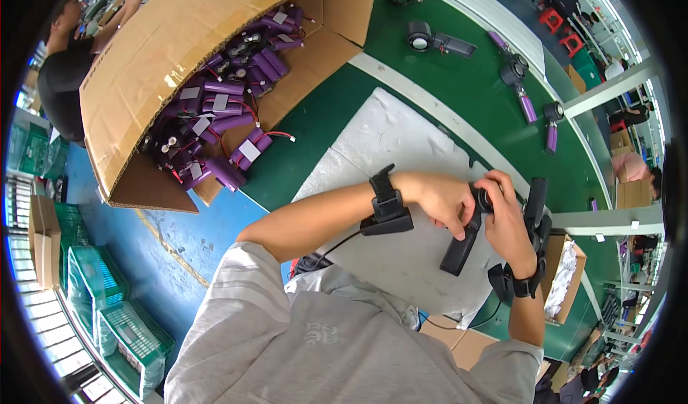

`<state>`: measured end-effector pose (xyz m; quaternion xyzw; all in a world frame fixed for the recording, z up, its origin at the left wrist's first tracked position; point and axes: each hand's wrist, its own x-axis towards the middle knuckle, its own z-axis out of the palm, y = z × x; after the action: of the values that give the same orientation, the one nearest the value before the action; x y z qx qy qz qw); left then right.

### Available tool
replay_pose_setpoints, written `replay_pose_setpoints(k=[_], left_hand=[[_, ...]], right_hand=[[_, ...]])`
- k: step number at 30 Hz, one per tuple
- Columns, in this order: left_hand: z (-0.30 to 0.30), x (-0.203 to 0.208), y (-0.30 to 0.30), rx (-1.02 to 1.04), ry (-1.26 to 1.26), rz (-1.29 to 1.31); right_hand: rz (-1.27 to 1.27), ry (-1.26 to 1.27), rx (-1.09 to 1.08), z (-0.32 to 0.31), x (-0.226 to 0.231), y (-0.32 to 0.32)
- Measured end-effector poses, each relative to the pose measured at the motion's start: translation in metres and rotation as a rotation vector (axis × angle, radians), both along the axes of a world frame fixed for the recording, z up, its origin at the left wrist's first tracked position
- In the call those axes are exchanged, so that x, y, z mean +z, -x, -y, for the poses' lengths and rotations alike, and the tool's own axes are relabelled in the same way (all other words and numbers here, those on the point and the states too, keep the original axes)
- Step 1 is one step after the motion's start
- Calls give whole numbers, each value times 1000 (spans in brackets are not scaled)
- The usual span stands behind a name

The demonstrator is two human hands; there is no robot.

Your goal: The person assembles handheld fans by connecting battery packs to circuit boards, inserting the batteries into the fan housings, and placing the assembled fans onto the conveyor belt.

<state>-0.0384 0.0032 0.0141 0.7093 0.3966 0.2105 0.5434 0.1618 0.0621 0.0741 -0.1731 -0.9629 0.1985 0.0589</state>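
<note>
A black handheld fan [460, 252], with a round head and a straight handle, is held over the white foam sheet [373, 167]. My right hand [507, 225] has its fingers curled round the head end. From the other side, my left hand [446, 202] is closed against the upper handle, its fingers bent down; what lies under them is hidden. The handle's lower end points toward my body. More black fan parts [536, 207] lie just beyond my right hand, partly covered by it. Each wrist wears a black strap with a small box.
A large open cardboard box [172, 53] of purple battery packs [228, 104] with wires stands at left. Along the green belt [473, 82] lie several black fans [421, 40], some with purple batteries. A smaller carton [563, 279] sits at right. Green crates [132, 332] stand lower left. Other people work nearby.
</note>
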Motion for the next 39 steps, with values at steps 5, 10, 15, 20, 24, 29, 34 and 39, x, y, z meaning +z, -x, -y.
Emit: replay_pose_setpoints(k=[5, 10, 15, 20, 24, 29, 34, 39], left_hand=[[80, 35, 52, 677, -558, -452], [159, 28, 119, 1161, -365, -893], [156, 7, 137, 1211, -344, -911], [153, 45, 113, 1424, -211, -745], [168, 53, 118, 1568, -201, -578], [159, 66, 100, 1641, -366, -118], [117, 99, 15, 1304, -550, -7], [67, 95, -64, 528, -428, 108]], right_hand=[[-139, -94, -241, 26, 10, -18], [-261, 153, -323, 29, 4, -52], [-288, 351, -297, 35, -25, -56], [-425, 466, -339, 38, -56, -57], [-514, 525, -314, 42, -62, -62], [-556, 585, -354, 34, -74, -66], [-822, 527, -369, 44, -66, -60], [-852, 387, -312, 44, -67, -60]])
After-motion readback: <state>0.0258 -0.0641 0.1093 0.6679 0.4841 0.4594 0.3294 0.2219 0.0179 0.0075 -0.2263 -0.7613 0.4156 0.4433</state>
